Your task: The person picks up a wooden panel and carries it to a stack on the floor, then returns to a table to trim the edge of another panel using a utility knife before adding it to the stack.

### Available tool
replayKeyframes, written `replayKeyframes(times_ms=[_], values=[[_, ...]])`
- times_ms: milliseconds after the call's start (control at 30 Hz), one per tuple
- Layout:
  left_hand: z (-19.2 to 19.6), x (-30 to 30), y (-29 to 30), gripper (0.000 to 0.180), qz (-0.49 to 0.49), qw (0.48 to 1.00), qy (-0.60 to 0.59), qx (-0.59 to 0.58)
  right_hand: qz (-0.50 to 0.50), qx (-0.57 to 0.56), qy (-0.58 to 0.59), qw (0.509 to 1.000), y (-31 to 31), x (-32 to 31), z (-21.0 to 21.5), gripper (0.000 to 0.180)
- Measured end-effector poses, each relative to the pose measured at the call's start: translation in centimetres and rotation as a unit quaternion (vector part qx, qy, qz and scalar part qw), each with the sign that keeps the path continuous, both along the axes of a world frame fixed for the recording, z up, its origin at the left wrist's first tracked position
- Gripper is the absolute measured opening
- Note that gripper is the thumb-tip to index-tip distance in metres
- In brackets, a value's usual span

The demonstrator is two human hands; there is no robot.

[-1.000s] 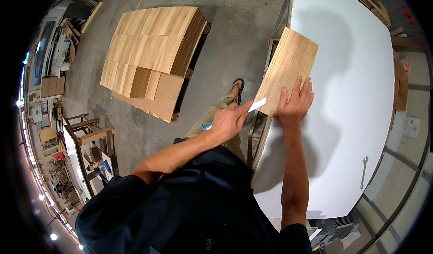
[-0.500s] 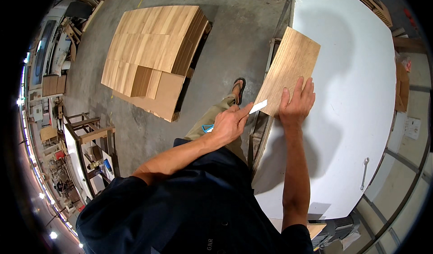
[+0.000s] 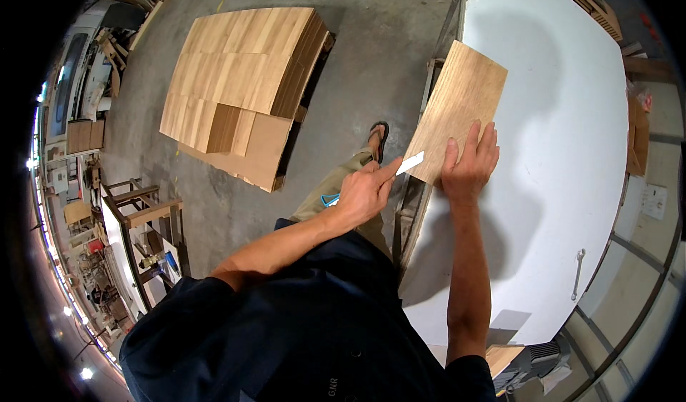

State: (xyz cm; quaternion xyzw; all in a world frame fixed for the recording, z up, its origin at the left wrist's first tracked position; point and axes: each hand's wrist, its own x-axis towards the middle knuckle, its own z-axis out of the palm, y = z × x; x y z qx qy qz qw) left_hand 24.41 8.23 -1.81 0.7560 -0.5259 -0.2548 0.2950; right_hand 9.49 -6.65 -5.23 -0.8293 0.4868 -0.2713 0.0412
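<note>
The left hand (image 3: 363,196) is closed around a blue-handled scraper (image 3: 400,167), its pale blade touching the near left corner of a wooden panel (image 3: 457,102). The right hand (image 3: 468,165) lies flat, fingers spread, pressing the panel's near edge onto the white table (image 3: 564,159). Far left on the floor sits a stack of wooden panels (image 3: 239,80); a small tool, perhaps a spanner (image 3: 577,273), lies on the table's right.

The panel (image 3: 457,109) was light wood with fine straight grain, matt. The bench (image 3: 564,187) was smooth, white and faintly glossy. The blade (image 3: 410,163) looked pale and flat. The floor (image 3: 371,59) was rough grey concrete.
</note>
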Motion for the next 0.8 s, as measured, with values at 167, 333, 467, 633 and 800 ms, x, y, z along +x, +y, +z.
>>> replayKeyframes(times_ms=[167,333,467,633,800], values=[[0.9,-0.1,0.4,0.038,-0.005,1.000,0.023,0.006,-0.006,0.003,0.009,1.000,-0.1,-0.1,0.1,0.060],[-0.1,0.1,0.0,0.038,-0.007,1.000,0.000,-0.002,0.000,0.013,-0.002,1.000,0.0,0.0,0.2,0.059],[0.8,0.0,0.3,0.039,-0.009,0.999,0.017,0.025,-0.004,0.015,0.001,1.000,-0.1,-0.1,0.1,0.059],[0.3,0.2,-0.2,0.039,-0.012,1.000,0.005,0.010,-0.004,0.006,0.004,1.000,-0.1,0.0,-0.2,0.059],[0.4,-0.1,0.3,0.039,-0.004,1.000,0.016,0.007,-0.007,0.013,0.012,1.000,-0.1,-0.1,-0.4,0.061]])
